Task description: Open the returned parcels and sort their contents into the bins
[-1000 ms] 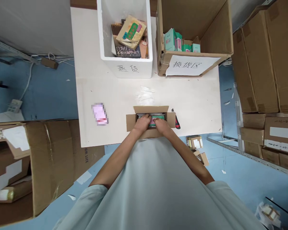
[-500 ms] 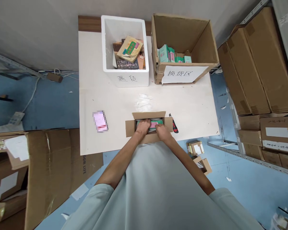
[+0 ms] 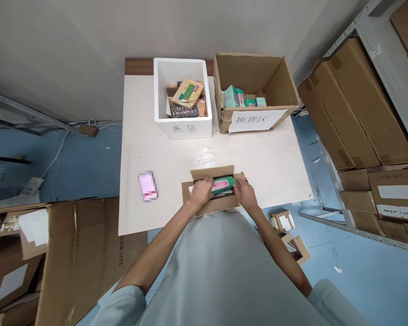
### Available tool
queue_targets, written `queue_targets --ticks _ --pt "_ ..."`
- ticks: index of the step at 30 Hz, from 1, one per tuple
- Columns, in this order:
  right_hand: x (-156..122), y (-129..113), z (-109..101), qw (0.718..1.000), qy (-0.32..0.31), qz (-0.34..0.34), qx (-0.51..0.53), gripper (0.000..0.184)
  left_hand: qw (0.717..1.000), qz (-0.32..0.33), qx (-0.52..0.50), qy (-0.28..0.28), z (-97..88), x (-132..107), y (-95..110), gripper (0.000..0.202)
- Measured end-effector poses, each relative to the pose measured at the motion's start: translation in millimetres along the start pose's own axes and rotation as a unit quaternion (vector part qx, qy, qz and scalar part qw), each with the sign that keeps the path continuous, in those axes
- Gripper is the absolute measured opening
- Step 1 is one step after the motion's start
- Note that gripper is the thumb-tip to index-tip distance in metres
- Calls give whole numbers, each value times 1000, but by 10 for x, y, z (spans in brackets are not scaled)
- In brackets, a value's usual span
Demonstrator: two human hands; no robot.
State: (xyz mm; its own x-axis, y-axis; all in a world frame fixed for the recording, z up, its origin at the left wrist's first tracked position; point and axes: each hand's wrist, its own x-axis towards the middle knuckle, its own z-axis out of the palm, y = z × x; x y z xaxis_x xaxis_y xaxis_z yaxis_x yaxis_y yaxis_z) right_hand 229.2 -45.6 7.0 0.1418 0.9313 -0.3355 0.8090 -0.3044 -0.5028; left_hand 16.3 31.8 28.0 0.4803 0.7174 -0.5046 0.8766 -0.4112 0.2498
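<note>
In the head view a small open cardboard box [image 3: 213, 207] stands at the table's front edge, its flaps folded outward. A green-and-pink product box [image 3: 223, 184] sits tilted in its mouth. My left hand [image 3: 201, 193] is closed on the left end of the product box. At the other end, the fingers of my right hand [image 3: 245, 194] pinch its right edge, beside the right flap. What lies deeper in the carton is mostly hidden; some pale material shows under the product box.
Behind stand a white foam box [image 3: 192, 131] holding books and a large cardboard box [image 3: 224, 124] holding several green boxes. Crumpled clear plastic [image 3: 206, 157] lies mid-table. A blurred pink item [image 3: 148, 186] lies left. Cartons [image 3: 370, 104] fill a right-hand shelf.
The product box has risen from inside the carton and now tilts, right end higher. My hands have moved apart to its ends. The carton has turned slightly, and the red-and-black cutter is now mostly hidden.
</note>
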Motion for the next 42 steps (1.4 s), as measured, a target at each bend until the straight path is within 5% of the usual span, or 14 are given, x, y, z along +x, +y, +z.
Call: queue_targets --ticks 7,15,21,26,29,33,37,42 --pt "121 -43 181 996 -16 82 43 42 1000 -9 -19 -10 -119 -21 -49 45" --pt "223 -275 501 980 -80 -179 -40 70 999 40 3 -11 -122 -13 -81 43" --pt "356 -473 604 969 -91 -218 -78 58 996 90 14 16 -180 -136 -178 45" --pt "321 -599 492 972 -44 -226 -57 55 983 165 10 77 -344 -350 -297 61" --pt "228 -667 353 983 10 -178 -29 56 956 214 -49 192 -493 -492 -465 73" --pt "56 -755 151 990 85 -99 47 51 909 98 -252 318 -524 -503 -725 119" --pt "-124 -834 40 974 105 -36 198 50 816 39 -542 195 -349 -338 -676 132" --pt "-236 -823 25 902 29 -2 431 53 713 101 -693 28 -249 -276 -269 91"
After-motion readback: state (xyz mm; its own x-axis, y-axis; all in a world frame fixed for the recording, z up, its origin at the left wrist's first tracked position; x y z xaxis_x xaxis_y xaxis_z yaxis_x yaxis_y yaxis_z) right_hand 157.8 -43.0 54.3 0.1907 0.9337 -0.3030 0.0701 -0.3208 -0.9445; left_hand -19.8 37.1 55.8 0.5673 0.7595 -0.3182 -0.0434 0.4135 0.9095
